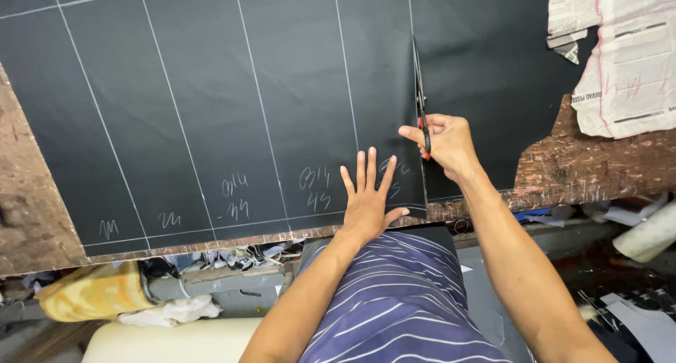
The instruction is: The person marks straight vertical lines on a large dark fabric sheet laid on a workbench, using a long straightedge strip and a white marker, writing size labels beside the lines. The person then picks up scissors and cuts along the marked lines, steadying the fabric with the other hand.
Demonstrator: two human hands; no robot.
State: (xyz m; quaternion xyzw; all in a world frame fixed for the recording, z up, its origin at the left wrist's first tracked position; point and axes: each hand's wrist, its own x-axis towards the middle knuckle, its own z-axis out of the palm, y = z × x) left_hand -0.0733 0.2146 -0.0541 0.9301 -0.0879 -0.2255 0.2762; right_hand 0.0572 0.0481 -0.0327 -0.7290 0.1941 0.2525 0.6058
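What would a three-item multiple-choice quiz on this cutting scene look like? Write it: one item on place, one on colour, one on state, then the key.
1. Where does the left hand lie?
A. flat on the black fabric, left of the cut
B. on the newspaper
C. under the table

2. What colour are the lines drawn on the fabric?
A. red
B. white
C. yellow

3. What is the right hand doing?
A. resting empty on the table
B. pulling the fabric off the table
C. gripping the scissors, blades in the fabric

Key:
1 A: the spread fingers press the cloth beside the cut.
2 B: the chalk-like lines show pale white on black.
3 C: fingers are through the handles and the blades lie along a line, where the cloth is parted.
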